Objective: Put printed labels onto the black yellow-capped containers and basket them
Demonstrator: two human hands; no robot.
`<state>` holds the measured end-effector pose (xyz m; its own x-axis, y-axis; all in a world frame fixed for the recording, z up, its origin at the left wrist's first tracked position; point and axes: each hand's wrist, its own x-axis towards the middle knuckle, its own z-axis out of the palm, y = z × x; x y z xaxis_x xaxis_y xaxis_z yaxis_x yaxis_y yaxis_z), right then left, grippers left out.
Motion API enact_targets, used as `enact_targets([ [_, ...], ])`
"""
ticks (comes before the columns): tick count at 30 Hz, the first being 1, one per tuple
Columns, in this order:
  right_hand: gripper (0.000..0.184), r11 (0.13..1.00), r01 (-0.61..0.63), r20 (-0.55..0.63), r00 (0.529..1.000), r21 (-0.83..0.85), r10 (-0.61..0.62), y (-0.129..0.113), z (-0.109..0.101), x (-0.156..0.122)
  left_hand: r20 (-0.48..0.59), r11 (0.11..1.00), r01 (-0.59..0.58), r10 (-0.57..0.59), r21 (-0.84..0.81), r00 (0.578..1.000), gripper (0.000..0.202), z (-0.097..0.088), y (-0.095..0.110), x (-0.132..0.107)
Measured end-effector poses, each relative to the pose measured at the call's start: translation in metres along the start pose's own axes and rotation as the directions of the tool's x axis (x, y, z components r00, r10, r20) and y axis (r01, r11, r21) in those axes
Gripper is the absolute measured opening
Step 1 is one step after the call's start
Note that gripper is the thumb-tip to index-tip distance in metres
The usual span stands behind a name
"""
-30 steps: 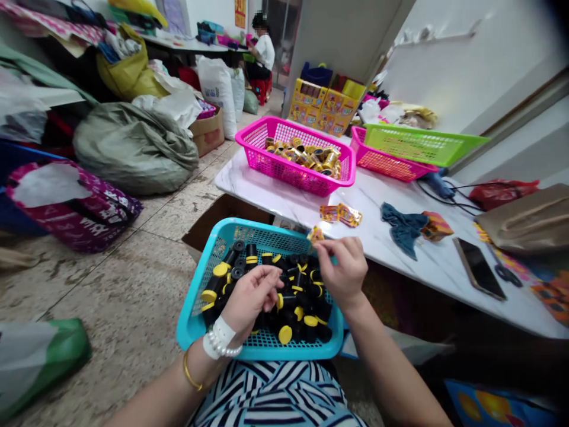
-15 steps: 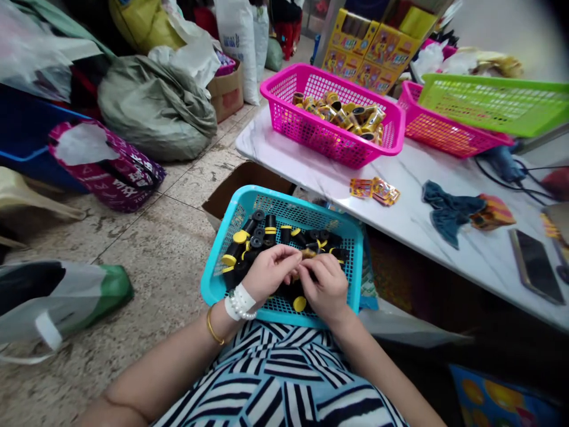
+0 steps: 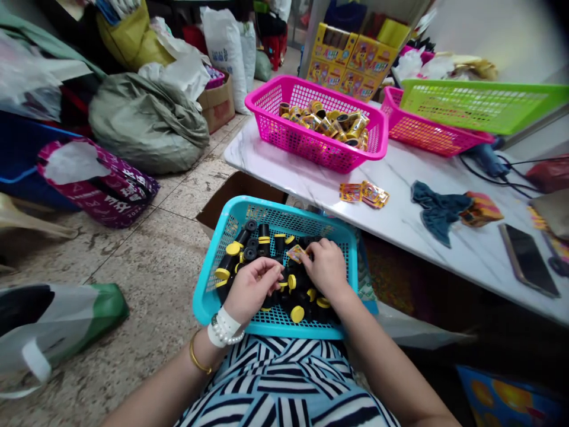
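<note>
A turquoise basket (image 3: 213,296) rests on my lap, full of small black tubes with yellow caps (image 3: 240,252). Both hands are inside it. My left hand (image 3: 251,287) is curled, fingers closed over the tubes; what it grips is hidden. My right hand (image 3: 326,267) pinches a small orange-yellow label (image 3: 296,254) at its fingertips, just above the tubes. On the white marble table (image 3: 400,219) lies a little pile of the same orange labels (image 3: 364,193).
A pink basket (image 3: 293,142) of gold-wrapped tubes stands on the table's far side, beside a second pink basket (image 3: 422,135) under a green one (image 3: 480,104). A blue cloth (image 3: 438,207), a phone (image 3: 527,258), floor bags (image 3: 146,121) and an open carton (image 3: 231,193) surround me.
My hands have parted a little inside the turquoise basket; the right now shows the orange label between its fingers. The view has shifted slightly.
</note>
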<state>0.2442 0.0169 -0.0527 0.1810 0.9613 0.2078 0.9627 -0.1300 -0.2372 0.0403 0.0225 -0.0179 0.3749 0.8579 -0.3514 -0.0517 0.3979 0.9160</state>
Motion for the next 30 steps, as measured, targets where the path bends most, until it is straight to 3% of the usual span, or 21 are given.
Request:
enact_targets([
  [2,0.015,0.998,-0.005,-0.001,1.0,0.06,0.005,-0.005,0.004,0.003,-0.002,1.0,-0.008,0.008,0.023,1.0,0.03,-0.001,0.003,-0.001],
  [5,0.016,0.931,-0.033,-0.011,0.999,0.363,0.039,-0.009,-0.006,-0.004,-0.032,0.995,-0.05,0.053,0.08,0.998,0.031,-0.001,0.008,-0.003],
  [8,0.011,0.753,-0.074,0.072,0.997,0.653,0.036,-0.015,-0.029,-0.018,-0.061,0.979,-0.137,0.147,0.148,0.987,0.034,0.005,0.013,-0.002],
  [10,0.01,0.651,-0.098,0.122,0.992,0.752,0.008,-0.021,-0.044,-0.027,-0.02,0.964,-0.186,0.194,0.189,0.981,0.029,0.012,0.015,0.0],
  [12,0.011,0.539,-0.144,0.134,0.989,0.83,0.058,-0.027,-0.053,-0.033,0.004,0.953,-0.215,0.22,0.215,0.976,0.019,0.017,0.017,0.002],
  [16,0.023,0.216,-0.317,0.264,0.934,0.924,0.24,-0.039,-0.05,-0.038,-0.106,0.954,-0.22,0.245,0.203,0.964,0.02,0.022,0.016,0.004],
  [19,0.027,0.102,-0.384,0.359,0.911,0.918,0.202,-0.046,-0.037,-0.042,-0.134,0.968,-0.189,0.211,0.162,0.968,0.021,0.022,0.011,0.005],
  [22,0.031,0.066,-0.351,0.319,0.903,0.934,0.288,-0.045,-0.027,-0.045,-0.152,0.988,-0.154,0.156,0.023,0.976,0.023,0.02,0.004,0.007],
  [25,0.035,0.158,-0.308,0.235,0.901,0.938,0.364,-0.039,-0.027,-0.044,-0.212,0.978,-0.201,0.186,-0.051,0.959,0.024,0.018,0.003,0.007],
  [27,0.033,0.227,-0.301,0.213,0.915,0.926,0.343,-0.037,-0.03,-0.043,-0.214,0.964,-0.264,0.267,0.043,0.94,0.022,0.019,0.008,0.002],
  [30,0.031,0.262,-0.289,0.197,0.924,0.921,0.328,-0.04,-0.034,-0.044,-0.144,0.91,-0.334,0.376,0.246,0.915,0.021,0.022,0.015,-0.009],
])
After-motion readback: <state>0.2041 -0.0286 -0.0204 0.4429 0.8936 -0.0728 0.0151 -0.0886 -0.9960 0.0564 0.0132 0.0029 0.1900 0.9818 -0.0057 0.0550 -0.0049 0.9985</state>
